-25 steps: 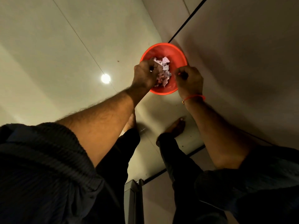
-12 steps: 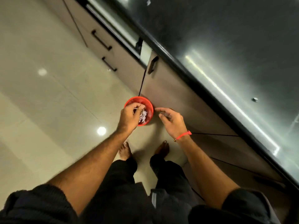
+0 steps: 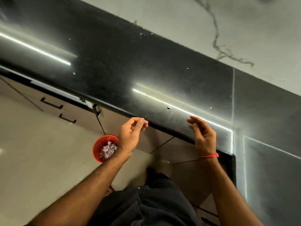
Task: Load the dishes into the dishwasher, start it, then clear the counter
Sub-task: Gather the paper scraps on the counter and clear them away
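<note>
The black stone counter [image 3: 146,70] runs slantwise across the view, with a few tiny pale scraps on it, one of them [image 3: 168,107] near the front edge. Below it on the floor stands a red bin [image 3: 96,147] with torn pale paper scraps [image 3: 108,150] inside. My left hand [image 3: 133,132] hovers at the counter's front edge above the bin, fingers loosely curled and thumb near the fingertips, with nothing visible in it. My right hand [image 3: 203,136], a red thread on its wrist, hangs over the counter edge with relaxed fingers and holds nothing.
Beige cabinet fronts with black handles [image 3: 51,103] sit under the counter. A pale tiled floor [image 3: 40,160] spreads to the left. A marbled wall [image 3: 244,30] rises behind the counter, and a dark panel [image 3: 268,144] meets it at the right. My legs are below.
Both hands rose from the red bin on the floor to the counter's front edge. The view swung up from the bin to the counter.
</note>
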### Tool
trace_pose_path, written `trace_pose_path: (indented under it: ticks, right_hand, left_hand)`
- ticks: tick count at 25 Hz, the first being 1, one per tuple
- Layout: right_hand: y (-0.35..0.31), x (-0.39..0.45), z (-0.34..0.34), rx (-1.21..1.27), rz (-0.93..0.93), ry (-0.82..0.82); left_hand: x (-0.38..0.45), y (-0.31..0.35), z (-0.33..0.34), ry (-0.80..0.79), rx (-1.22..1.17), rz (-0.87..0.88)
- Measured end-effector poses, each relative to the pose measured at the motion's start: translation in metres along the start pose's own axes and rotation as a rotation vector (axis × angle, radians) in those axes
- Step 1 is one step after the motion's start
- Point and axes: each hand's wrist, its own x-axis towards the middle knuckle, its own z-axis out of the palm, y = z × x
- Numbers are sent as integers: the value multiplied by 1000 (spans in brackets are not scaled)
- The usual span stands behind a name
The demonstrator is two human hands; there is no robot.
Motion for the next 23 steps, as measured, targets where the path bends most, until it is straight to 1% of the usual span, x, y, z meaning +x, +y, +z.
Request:
trace_pose_path:
  ticks: [3, 5, 6, 7, 9, 11, 12, 13, 14, 16, 17, 18, 19, 20, 21, 22, 23]
  right_hand:
    - [15, 31, -45, -164, -16, 55]
    - [27, 56, -73, -322, -30, 30]
    - [35, 71, -88, -411, -29, 29]
    - [44, 85, -104, -491, -20, 34]
    - [68, 111, -136, -608, 48, 28]
    - [92, 123, -148, -759, 160, -16]
    - [100, 123, -145, -871, 183, -34]
    - [106, 121, -136, -964, 168, -52]
    - [105, 118, -122, -1010, 128, -83]
    - [93, 113, -90, -968, 35, -190]
    - [86, 114, -75, -901, -9, -272]
    - [80, 116, -65, -783, -30, -368]
    - [73, 119, -61, -610, -13, -461]
    - [68, 124, -63, -377, 48, -503]
    - [65, 129, -72, -145, 121, -465]
    - [65, 136, -86, 1, 166, -354]
    - [67, 146, -102, 43, 194, -226]
  left_hand:
    - [18, 7, 45, -71, -11, 56]
    - [31, 3, 69, -98, 55, 93]
    - [38, 0, 81, -104, 131, 123]
    - [46, -5, 92, -105, 246, 174]
    - [65, -21, 116, -145, 598, 242]
    - [76, -35, 136, -227, 993, 162]
    - [76, -42, 147, -259, 1155, 143]
    - [73, -45, 162, -301, 1265, 150]
    - [67, -48, 178, -353, 1324, 165]
    - [57, -49, 209, -456, 1329, 202]
    - [57, -49, 219, -503, 1271, 206]
    - [58, -50, 226, -550, 1178, 193]
    - [60, -49, 226, -575, 1051, 171]
    - [61, -47, 222, -551, 911, 143]
    - [60, -44, 215, -477, 784, 124]
    - [59, -38, 206, -370, 703, 142]
    - [56, -32, 197, -246, 677, 183]
